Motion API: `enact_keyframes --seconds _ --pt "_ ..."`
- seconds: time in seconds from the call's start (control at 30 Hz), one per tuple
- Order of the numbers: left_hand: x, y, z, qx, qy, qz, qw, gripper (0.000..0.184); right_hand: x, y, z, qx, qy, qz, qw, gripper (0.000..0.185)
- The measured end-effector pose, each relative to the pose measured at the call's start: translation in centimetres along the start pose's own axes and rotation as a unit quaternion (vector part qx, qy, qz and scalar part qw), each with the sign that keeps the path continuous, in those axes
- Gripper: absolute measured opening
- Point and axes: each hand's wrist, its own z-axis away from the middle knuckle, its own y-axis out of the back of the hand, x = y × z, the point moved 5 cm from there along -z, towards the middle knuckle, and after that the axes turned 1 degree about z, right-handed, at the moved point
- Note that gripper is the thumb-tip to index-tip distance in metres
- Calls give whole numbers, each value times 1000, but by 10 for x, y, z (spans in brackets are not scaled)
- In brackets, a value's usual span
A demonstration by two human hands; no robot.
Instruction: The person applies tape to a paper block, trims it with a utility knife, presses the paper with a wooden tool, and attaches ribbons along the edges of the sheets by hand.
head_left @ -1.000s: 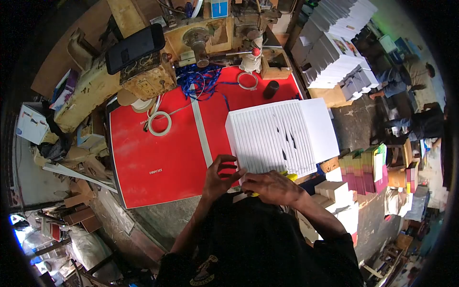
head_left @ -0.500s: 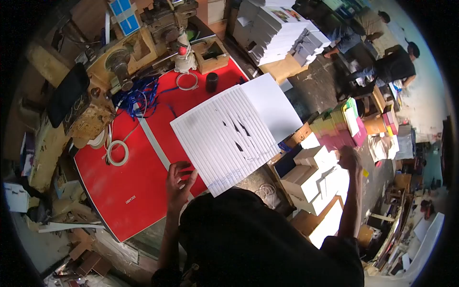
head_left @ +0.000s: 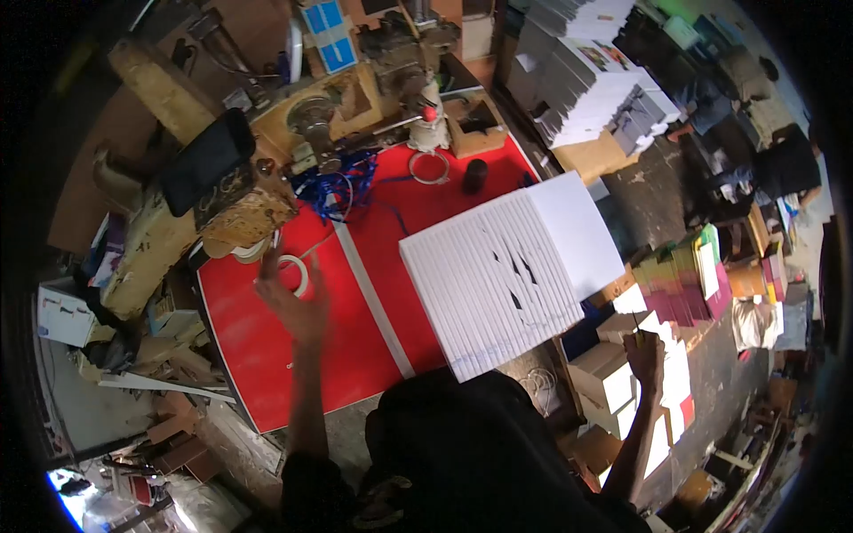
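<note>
My left hand (head_left: 298, 311) is over the red board (head_left: 267, 369), at the white tape roll (head_left: 303, 275). Its fingers are apart and a little blurred; whether they touch the roll I cannot tell. My right hand (head_left: 646, 357) is raised at the right, above the pale boxes, with its fingers closed. Something thin seems to stick out at its top, too small to name. Between the hands lies a stack of white sheets or booklets (head_left: 489, 284), fanned in overlapping strips with several dark marks. A plain white sheet (head_left: 582, 233) extends from its far right side.
Behind the board stand a worn machine (head_left: 244, 209) with a black phone-like slab (head_left: 209, 162) and a tangle of blue ribbon (head_left: 342, 186). A dark cylinder (head_left: 475, 176) is near a wooden box (head_left: 475, 124). Tall paper stacks (head_left: 577, 84) and a person (head_left: 786, 164) are farther right.
My left hand has moved left and away from me, from beside the stack's near corner to the tape roll. My right hand stays closed at the right. The whole view has shifted.
</note>
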Motion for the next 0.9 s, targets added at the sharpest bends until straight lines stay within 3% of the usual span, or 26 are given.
enact_keyframes --seconds 0.07,0.13,0.17,0.2,0.27,0.43,0.5,0.6,0.83,0.9 --pt "-21 15 -38 125 -94 -105 982 59 17 -19 -8 29 66 17 997 30" --pt "-34 23 -84 134 -138 -91 977 61 -1 -18 -12 61 130 33 989 29" --pt "-33 27 -100 138 -183 -71 971 63 -3 -16 -11 44 71 -1 996 29" --pt "-33 30 -109 142 -182 -75 970 63 -7 -14 -10 25 12 -35 999 29" --pt "-38 25 -124 75 -121 -138 980 64 1 -22 -14 68 35 -26 997 29" --pt "-43 23 -129 79 -167 -100 978 65 -2 -19 -9 43 11 -49 998 25" --pt "-43 23 -128 73 -137 -172 973 65 1 -17 -7 38 19 -45 998 26" --pt "-51 19 -130 77 -137 -58 986 65 1 -16 -6 33 -2 -37 999 25" --pt "-55 21 -137 2 -73 -75 994 67 -29 -4 1 -23 -19 -3 1000 22" --pt "-44 26 -140 34 -120 -94 988 66 -19 -7 -1 33 18 -37 999 22"
